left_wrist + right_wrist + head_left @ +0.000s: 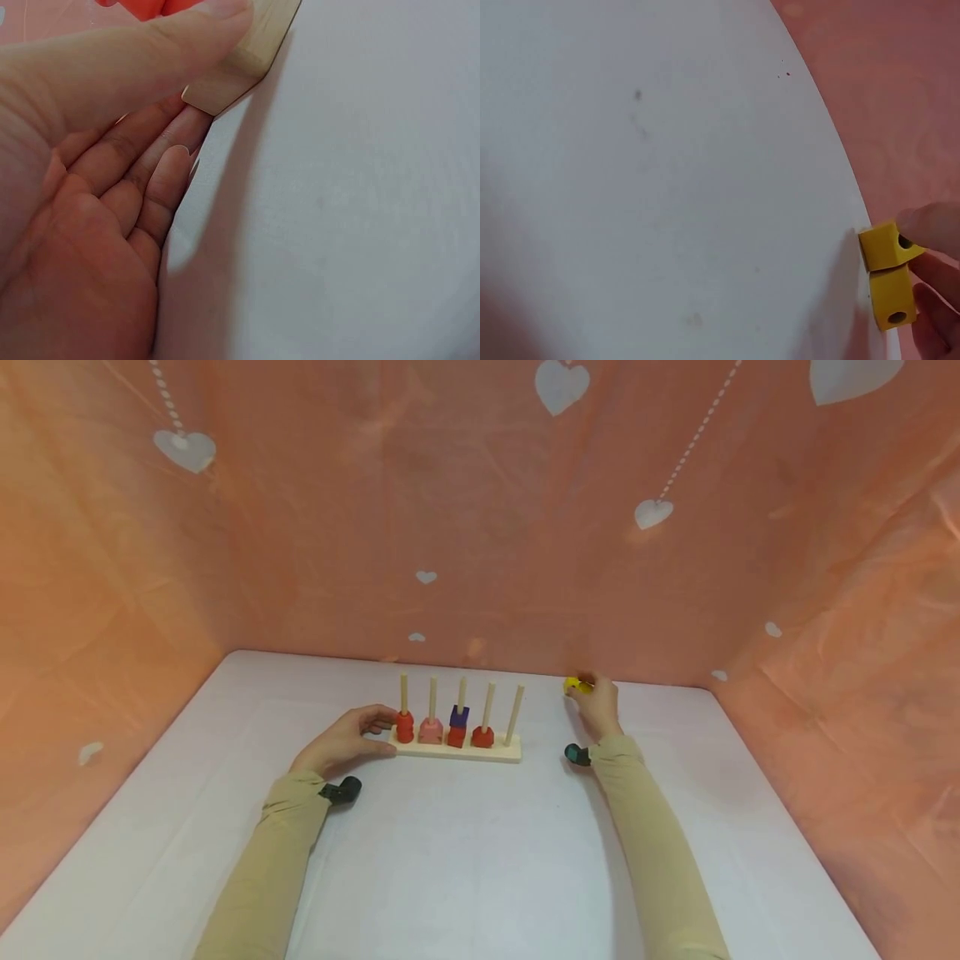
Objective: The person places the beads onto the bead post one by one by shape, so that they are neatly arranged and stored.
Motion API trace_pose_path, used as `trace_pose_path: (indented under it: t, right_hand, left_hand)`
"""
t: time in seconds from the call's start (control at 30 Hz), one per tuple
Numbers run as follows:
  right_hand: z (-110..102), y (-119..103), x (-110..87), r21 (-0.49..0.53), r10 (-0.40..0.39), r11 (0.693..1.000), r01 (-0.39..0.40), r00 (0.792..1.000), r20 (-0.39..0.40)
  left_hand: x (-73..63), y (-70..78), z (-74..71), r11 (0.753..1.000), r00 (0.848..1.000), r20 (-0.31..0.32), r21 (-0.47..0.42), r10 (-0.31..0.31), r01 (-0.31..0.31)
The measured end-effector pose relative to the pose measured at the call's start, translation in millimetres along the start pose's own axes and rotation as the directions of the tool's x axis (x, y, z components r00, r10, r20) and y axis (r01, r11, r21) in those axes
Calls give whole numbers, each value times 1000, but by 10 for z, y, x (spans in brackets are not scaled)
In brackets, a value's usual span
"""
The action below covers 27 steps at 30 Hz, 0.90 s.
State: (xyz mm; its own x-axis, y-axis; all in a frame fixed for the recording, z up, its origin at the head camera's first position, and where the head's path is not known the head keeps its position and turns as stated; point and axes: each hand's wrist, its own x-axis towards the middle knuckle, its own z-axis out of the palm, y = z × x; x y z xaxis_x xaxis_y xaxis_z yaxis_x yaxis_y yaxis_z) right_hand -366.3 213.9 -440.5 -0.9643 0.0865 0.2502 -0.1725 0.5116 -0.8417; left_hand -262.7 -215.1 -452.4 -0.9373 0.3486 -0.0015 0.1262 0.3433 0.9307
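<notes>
A pale wooden peg board [457, 753] carries several upright pegs. My left hand [343, 739] holds its left end, thumb along the near side and fingers behind; the board's corner [232, 79] shows close up in the left wrist view. From the left, the pegs bear red pieces [405, 727], pink pieces [431, 732], a dark blue block [459, 717] above red, and a red piece [483, 737]; the rightmost peg is bare. At the far table edge my right hand [602, 704] pinches yellow blocks; two holed yellow blocks [883, 247] touch end to end in the right wrist view.
The white table [465, 860] ends at an orange-pink curtain [480, 527] with white hearts behind and on both sides. Dark wrist devices sit at the left cuff [342, 791] and right cuff [577, 754].
</notes>
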Motion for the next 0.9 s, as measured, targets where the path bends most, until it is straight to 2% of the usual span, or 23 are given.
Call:
trace_pose_path:
  t: [0.5, 0.63, 0.9]
  right_hand:
    - [55, 16, 13, -72, -47, 996, 44, 998, -34]
    - [45, 3, 5, -84, -64, 995, 62, 998, -17]
    - [-7, -11, -45, 87, -52, 995, 51, 999, 6]
  left_hand:
    - [36, -27, 3, 1000, 1000, -6, 8, -17, 17]
    - [43, -36, 8, 1000, 1000, -10, 20, 7, -7]
    - [42, -48, -10, 999, 1000, -2, 28, 30, -30]
